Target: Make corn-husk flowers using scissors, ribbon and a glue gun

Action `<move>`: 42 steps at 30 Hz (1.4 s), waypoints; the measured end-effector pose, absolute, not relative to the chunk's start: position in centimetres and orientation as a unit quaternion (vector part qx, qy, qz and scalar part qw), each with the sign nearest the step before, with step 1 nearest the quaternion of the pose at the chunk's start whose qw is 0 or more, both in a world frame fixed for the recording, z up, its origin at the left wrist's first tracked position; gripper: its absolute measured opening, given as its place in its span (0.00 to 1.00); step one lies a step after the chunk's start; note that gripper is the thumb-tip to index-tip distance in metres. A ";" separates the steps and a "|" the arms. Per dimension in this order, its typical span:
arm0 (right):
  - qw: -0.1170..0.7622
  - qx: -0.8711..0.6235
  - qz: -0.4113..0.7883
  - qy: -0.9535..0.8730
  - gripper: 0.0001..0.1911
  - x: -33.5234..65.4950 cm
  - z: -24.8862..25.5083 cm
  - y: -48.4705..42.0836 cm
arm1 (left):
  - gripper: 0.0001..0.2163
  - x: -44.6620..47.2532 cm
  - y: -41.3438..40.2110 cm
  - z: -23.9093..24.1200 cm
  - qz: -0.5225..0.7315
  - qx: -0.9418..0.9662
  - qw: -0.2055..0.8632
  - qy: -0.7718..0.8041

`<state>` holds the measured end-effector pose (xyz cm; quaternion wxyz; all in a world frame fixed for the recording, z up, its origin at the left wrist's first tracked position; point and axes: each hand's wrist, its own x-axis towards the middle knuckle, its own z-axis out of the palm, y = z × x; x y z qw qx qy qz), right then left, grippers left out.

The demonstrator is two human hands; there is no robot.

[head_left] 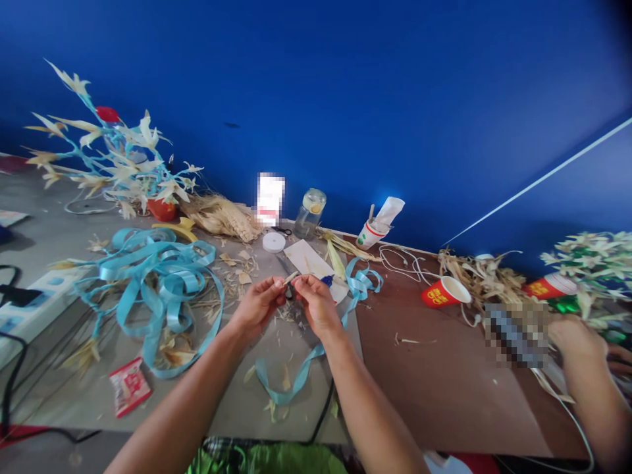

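Observation:
Over the grey table, my left hand (260, 304) and my right hand (316, 304) meet fingertip to fingertip. Both pinch a small pale strip of dried husk (291, 278); most of it is hidden by the fingers. Just behind my hands lie a white paper sheet (307, 258) and a green-yellow husk (336, 260). Light-blue ribbon (296, 382) curls below my right wrist, and more of it bunches (363, 284) to the right. A big tangle of blue ribbon (158, 289) spreads left of my left hand. Husk scraps are scattered between.
Husk flowers on blue stems (133, 155) stand back left, beside a dried husk bundle (222, 217). A glass jar (309, 214), a white tape roll (274, 242) and a red paper cup (437, 294) stand farther back. A power strip (44, 303) lies left; another person's hand (577, 336) is at right.

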<state>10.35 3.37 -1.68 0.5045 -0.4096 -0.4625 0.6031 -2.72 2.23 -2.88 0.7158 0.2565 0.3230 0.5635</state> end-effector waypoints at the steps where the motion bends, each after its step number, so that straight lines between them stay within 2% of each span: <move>1: 0.507 -0.404 0.604 -0.464 0.12 10.5 -1.6 3.5 | 0.09 -2.6 2.2 -3.0 0.563 0.278 0.702 0.337; 7: 0.509 -0.422 0.576 -0.481 0.09 10.6 -1.3 3.6 | 0.12 -2.4 2.2 -3.6 0.532 0.369 0.654 0.391; 18: 0.523 -0.454 0.585 -0.422 0.11 10.9 -1.6 4.0 | 0.12 -2.7 2.3 -3.1 0.479 0.439 0.616 0.446; 27: 0.515 -0.495 0.534 -0.453 0.11 11.0 -1.1 3.8 | 0.09 -2.7 2.1 -2.9 0.501 0.489 0.551 0.455; 32: 0.514 -0.501 0.522 -0.460 0.10 10.9 -1.0 3.7 | 0.04 -2.6 2.0 -2.7 0.494 0.585 0.413 0.494; 35: 0.511 -0.500 0.532 -0.454 0.10 11.0 -1.3 3.8 | 0.05 -2.6 1.9 -2.3 0.475 0.640 0.337 0.502; 42: 0.510 -0.488 0.582 -0.405 0.10 10.9 -1.5 3.9 | 0.08 -2.4 1.6 -2.4 0.475 0.673 0.243 0.512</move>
